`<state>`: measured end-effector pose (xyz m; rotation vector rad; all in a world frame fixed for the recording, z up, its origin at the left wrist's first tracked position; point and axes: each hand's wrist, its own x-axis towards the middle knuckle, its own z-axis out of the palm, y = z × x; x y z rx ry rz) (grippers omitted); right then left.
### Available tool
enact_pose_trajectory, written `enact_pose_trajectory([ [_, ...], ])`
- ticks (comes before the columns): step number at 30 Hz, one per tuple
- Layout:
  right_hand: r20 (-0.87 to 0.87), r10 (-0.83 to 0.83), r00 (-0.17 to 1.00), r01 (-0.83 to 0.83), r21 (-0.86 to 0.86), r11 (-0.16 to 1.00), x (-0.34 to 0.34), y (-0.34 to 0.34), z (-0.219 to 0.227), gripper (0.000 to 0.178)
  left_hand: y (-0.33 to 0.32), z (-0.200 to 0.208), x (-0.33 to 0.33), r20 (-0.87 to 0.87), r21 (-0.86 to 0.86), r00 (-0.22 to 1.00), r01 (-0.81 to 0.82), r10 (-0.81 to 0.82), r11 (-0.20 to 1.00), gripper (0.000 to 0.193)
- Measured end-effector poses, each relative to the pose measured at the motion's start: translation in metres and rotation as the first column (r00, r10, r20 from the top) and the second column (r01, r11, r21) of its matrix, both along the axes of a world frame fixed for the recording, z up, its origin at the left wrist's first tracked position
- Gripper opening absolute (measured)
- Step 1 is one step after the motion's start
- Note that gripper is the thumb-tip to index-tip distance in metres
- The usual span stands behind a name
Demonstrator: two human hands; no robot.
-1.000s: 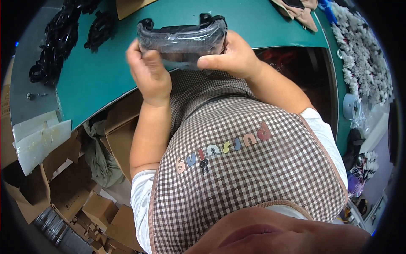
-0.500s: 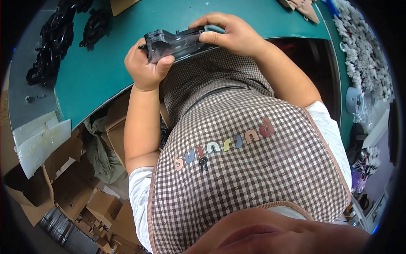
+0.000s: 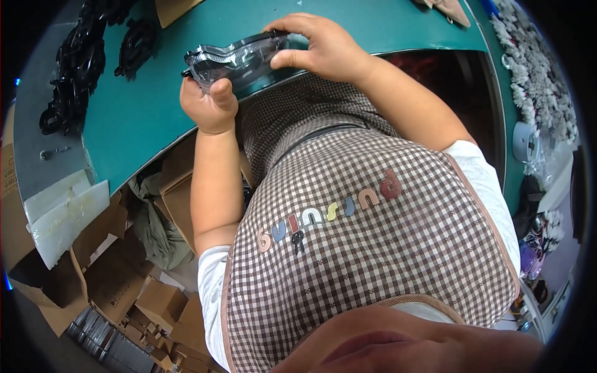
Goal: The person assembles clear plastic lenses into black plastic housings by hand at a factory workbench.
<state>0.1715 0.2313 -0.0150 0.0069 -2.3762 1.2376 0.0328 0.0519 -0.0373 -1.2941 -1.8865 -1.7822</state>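
Between my two hands is a curved, see-through plastic shell with a black rim, like goggles (image 3: 239, 61), tilted above the table's near edge. My left hand (image 3: 210, 109) grips its left end, with the thumb up against the clear side and the other fingers partly hidden behind it. At the right end, my right hand (image 3: 328, 51) pinches the shell, fingers over the black rim and thumb on the near side. A loose black frame-like part (image 3: 137, 46) lies on the green table (image 3: 140, 115) to the left.
More black parts (image 3: 78, 74) are heaped along the table's left side. White foam sheets (image 3: 65, 214) stick out at its left corner. Cardboard boxes (image 3: 163, 303) crowd the floor below. Fluffy grey-white material (image 3: 536, 74) is piled at right.
The shell has moved a little left with both hands and turned, so more of its clear side and black rim shows. My left thumb now points up more.
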Motion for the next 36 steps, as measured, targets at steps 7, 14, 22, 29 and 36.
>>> enact_pose_trajectory([
  [7, -0.106, -0.16, 0.981, 0.165, 0.039, 0.986, -0.005, -0.014, 0.005, 0.047, 0.006, 0.009, 0.004, 0.121, 0.068, 0.992, 0.032, -0.04, 0.997, 0.086],
  [14, -0.211, -0.16, 0.964, 0.011, -0.571, 0.821, -0.02, -0.019, -0.029, 0.077, 0.017, -0.001, 0.004, 0.542, 0.325, 0.82, -0.002, -0.185, 0.946, 0.085],
  [22, -0.122, 0.109, 0.987, -0.161, -0.625, 0.764, -0.005, -0.014, -0.001, 0.038, 0.013, 0.041, 0.016, 0.086, 0.127, 0.969, -0.243, 0.233, 0.962, 0.054],
  [29, 0.005, 0.077, 0.997, -0.066, -0.479, 0.876, -0.005, -0.031, 0.013, 0.034, -0.003, 0.071, 0.013, 0.058, -0.307, 0.992, 0.128, -0.115, 0.943, 0.027],
  [36, -0.276, 0.086, 0.957, -0.121, -0.112, 0.986, -0.02, -0.045, 0.022, 0.041, -0.056, 0.057, 0.005, 0.163, -0.188, 0.986, 0.015, 0.016, 0.982, 0.018],
])
